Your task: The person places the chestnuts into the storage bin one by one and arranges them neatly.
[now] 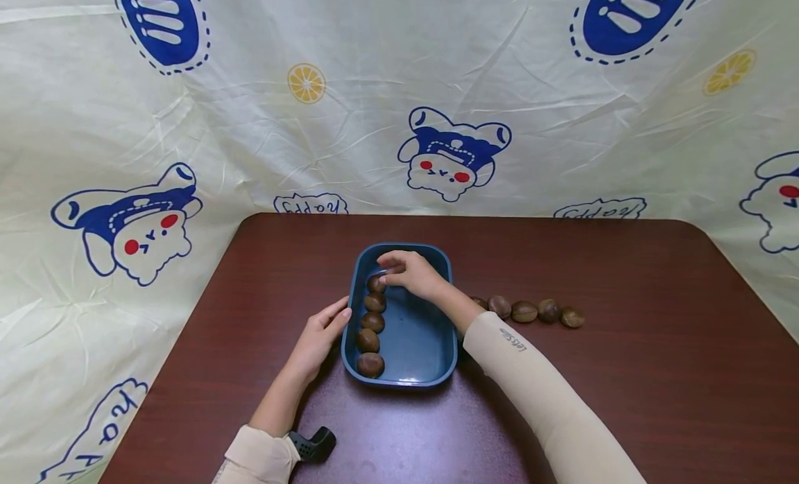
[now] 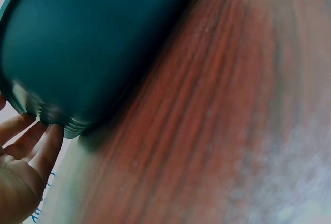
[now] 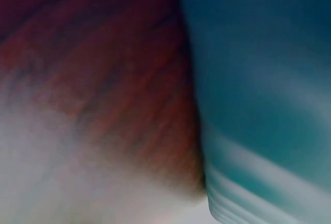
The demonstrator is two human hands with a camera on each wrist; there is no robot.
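A blue rectangular tray [image 1: 417,345] stands on the table. Along its left inner side runs a column of several brown chestnuts [image 1: 372,322]. My right hand [image 1: 413,272] reaches in over the far end of that column, thumb tip right at the farthest chestnut [image 1: 376,284], thumb and forefinger spread apart. My left hand [image 1: 320,337] rests against the tray's left outer wall, thumb near the rim. In the left wrist view, the left fingers [image 2: 45,149] touch the tray's side with their tips. The right wrist view catches only the blurred tray wall [image 3: 258,94], with no fingers showing.
Right of the tray, a row of several chestnuts [image 1: 524,311] lies on the brown table [image 1: 655,373], its left end partly covered by the right forearm. A dark wrist strap [image 1: 314,444] sits at the left cuff. Behind hangs a printed white cloth [image 1: 356,144].
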